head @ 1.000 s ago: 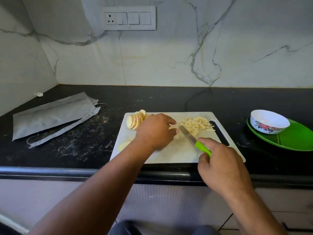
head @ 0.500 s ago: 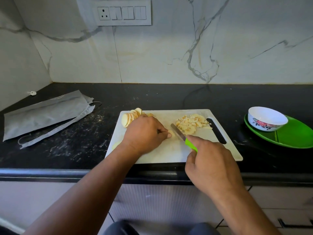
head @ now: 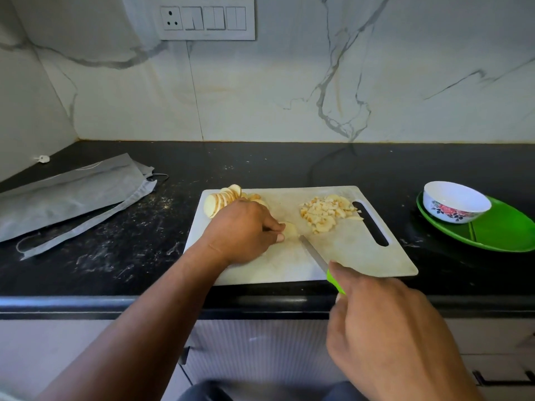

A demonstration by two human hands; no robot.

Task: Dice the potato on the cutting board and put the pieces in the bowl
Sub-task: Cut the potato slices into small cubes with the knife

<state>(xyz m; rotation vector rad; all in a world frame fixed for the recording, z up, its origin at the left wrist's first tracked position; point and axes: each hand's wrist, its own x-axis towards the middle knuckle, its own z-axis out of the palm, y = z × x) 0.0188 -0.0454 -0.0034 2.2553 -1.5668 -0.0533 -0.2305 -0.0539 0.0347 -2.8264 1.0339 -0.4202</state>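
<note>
A white cutting board (head: 362,256) lies on the black counter. A row of potato slices (head: 221,199) leans at its far left corner, and a heap of diced potato (head: 327,212) sits near the handle slot. My left hand (head: 243,233) pinches a few flat slices (head: 290,229) at the board's middle. My right hand (head: 388,328) grips a green-handled knife (head: 314,254), its tip just right of those slices. The white flowered bowl (head: 454,201) stands at the right, with nothing seen inside.
The bowl rests on a green plate (head: 498,230) right of the board. A grey cloth bag (head: 66,195) lies on the counter's left. A small white object (head: 43,159) sits in the back left corner. A switch panel (head: 207,18) is on the marble wall.
My right hand has drawn the knife back toward the counter's front edge, away from the diced heap. My left hand stays on the slices at the board's middle.
</note>
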